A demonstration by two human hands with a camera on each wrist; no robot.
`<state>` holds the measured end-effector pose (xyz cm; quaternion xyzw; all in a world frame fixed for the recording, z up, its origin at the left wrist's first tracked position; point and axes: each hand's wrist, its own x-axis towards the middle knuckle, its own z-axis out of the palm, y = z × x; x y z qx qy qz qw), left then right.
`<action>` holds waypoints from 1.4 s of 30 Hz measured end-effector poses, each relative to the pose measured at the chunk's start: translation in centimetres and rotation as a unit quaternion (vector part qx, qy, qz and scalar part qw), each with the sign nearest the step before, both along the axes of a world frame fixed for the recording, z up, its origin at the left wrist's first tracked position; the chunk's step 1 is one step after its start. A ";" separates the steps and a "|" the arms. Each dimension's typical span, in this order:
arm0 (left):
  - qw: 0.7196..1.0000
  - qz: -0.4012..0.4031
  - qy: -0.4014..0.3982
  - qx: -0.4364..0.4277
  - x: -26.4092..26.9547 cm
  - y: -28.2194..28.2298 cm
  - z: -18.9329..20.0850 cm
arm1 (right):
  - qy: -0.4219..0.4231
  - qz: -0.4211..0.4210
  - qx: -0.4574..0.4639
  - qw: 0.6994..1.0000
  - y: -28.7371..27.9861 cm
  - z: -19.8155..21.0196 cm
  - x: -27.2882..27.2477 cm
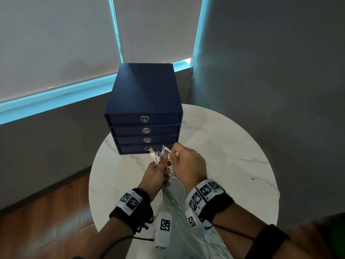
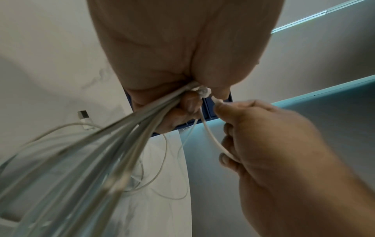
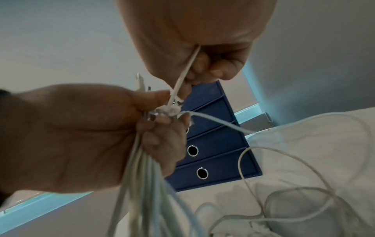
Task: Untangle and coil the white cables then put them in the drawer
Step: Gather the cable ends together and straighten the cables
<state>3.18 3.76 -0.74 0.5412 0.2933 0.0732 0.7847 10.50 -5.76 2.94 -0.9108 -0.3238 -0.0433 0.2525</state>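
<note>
A bundle of white cables (image 1: 171,200) hangs from my left hand (image 1: 158,171), which grips it near the plug ends (image 1: 155,156) above the table. In the left wrist view the cables (image 2: 125,133) stream down from the fist. My right hand (image 1: 184,161) pinches one cable end (image 1: 167,148) just right of the left hand's thumb; in the right wrist view that cable (image 3: 185,72) runs from its curled fingers (image 3: 211,67) down to the left hand (image 3: 85,133). A dark blue drawer unit (image 1: 143,101) with several shut drawers stands right behind both hands.
The round white marble table (image 1: 233,150) carries the drawer unit at its far side. A loose cable (image 1: 268,184) lies near the table's right edge, more slack cable (image 3: 294,184) on the top. Wooden floor (image 1: 46,212) lies left, grey walls and window blinds behind.
</note>
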 end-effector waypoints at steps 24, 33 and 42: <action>0.941 0.259 -0.071 -0.208 -0.6 4.2 -1.5 | 0.226 -0.101 0.132 0.960 -13.1 -4.1 9.7; 0.970 0.223 -0.027 -0.094 -1.0 4.7 -1.3 | 0.164 -0.286 0.233 0.915 -16.3 0.2 14.6; 0.993 0.092 -0.077 0.016 1.3 1.0 2.8 | 0.441 0.052 0.197 0.874 -7.5 3.1 6.6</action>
